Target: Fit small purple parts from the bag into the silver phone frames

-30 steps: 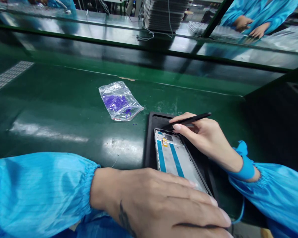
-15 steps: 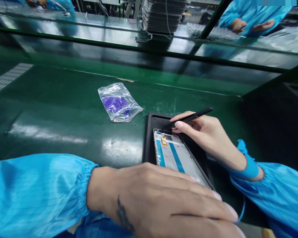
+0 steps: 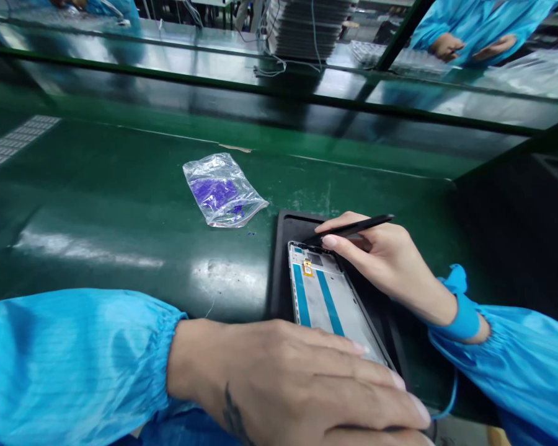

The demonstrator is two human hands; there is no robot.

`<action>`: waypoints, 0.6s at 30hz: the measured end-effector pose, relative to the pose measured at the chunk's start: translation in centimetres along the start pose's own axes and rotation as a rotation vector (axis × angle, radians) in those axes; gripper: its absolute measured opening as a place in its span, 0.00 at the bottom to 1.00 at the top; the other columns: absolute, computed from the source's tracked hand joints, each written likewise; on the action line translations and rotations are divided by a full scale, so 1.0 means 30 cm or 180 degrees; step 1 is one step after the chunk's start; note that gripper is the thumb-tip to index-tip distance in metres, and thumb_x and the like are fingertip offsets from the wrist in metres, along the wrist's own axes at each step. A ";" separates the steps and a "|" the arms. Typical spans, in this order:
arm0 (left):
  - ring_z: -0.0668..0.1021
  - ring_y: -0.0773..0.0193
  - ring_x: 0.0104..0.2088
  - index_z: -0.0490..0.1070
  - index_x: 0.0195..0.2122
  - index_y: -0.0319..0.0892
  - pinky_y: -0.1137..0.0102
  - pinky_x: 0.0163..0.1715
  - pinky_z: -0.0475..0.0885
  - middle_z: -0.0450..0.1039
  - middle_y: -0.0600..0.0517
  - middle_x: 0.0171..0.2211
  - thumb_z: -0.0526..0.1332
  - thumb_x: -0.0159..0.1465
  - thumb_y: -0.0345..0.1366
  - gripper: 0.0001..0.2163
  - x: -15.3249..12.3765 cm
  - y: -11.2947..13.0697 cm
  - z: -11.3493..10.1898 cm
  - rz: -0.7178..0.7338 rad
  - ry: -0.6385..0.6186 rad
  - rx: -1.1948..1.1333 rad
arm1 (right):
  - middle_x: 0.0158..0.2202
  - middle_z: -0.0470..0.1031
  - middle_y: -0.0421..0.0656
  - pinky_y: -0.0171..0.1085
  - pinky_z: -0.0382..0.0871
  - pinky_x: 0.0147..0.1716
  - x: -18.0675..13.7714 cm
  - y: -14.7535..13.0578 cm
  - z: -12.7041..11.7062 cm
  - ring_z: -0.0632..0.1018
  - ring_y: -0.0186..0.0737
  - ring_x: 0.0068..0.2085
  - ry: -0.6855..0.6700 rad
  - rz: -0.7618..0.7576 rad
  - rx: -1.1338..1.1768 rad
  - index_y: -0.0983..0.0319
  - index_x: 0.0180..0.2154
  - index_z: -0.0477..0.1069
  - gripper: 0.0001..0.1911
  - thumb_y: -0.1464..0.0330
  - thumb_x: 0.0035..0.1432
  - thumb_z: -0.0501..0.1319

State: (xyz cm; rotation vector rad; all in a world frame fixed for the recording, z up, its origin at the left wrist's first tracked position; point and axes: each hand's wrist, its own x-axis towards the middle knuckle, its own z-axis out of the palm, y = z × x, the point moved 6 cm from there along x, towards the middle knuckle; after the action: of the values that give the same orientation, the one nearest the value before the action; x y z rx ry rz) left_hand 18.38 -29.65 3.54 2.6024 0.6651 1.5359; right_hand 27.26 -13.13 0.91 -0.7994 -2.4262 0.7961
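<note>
The right grip [image 3: 376,254] is closed on a slim black pen-like tool [image 3: 365,227], thumb and fingertips pinching it, its lower end at the far end of an opened phone body [image 3: 323,291]. The left grip [image 3: 302,384] lies palm down across the near end of the phone body, fingers straight and side by side; its thumb and underside are hidden, so I cannot tell whether it grasps anything. The phone body, silvery with two blue strips and a small gold-edged piece, lies in a black tray [image 3: 278,279] toward the right edge of the green worktop [image 3: 121,186]. A blue band [image 3: 465,319] circles the right wrist. Beyond the tray's far left corner, nearer the worktop's far edge, lies a clear bag [image 3: 218,189] with purple contents. A pale gridded strip [image 3: 16,145] runs by the worktop's far left corner. Past the far edge, toward the right, are a co-worker's hands [image 3: 495,48].
</note>
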 end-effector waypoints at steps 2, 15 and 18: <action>0.83 0.68 0.46 0.82 0.39 0.40 0.73 0.58 0.74 0.83 0.54 0.44 0.59 0.69 0.31 0.10 -0.004 0.002 0.005 0.0052 -0.0002 0.0061 | 0.41 0.83 0.43 0.39 0.75 0.33 0.001 0.001 0.003 0.81 0.41 0.35 0.0003 -0.0035 -0.0013 0.59 0.40 0.80 0.12 0.59 0.65 0.62; 0.83 0.63 0.45 0.82 0.40 0.40 0.70 0.53 0.79 0.83 0.50 0.43 0.57 0.70 0.32 0.12 -0.036 0.007 0.035 0.0418 0.0174 0.0072 | 0.38 0.82 0.43 0.40 0.77 0.34 0.013 0.012 -0.037 0.81 0.43 0.35 0.0109 0.0417 0.0405 0.58 0.35 0.79 0.14 0.54 0.61 0.65; 0.83 0.62 0.46 0.82 0.41 0.39 0.70 0.53 0.79 0.83 0.49 0.44 0.57 0.71 0.32 0.12 -0.033 -0.003 0.053 0.0376 -0.0156 -0.0002 | 0.35 0.82 0.43 0.41 0.76 0.35 0.005 0.011 -0.082 0.81 0.43 0.34 0.0391 0.0471 0.0424 0.58 0.32 0.79 0.15 0.54 0.62 0.64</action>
State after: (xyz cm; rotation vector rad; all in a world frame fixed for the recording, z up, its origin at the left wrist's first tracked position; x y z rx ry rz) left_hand 19.28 -29.67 1.89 2.7144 0.5154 1.4956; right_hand 28.70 -11.87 2.53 -0.9545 -2.2010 0.9255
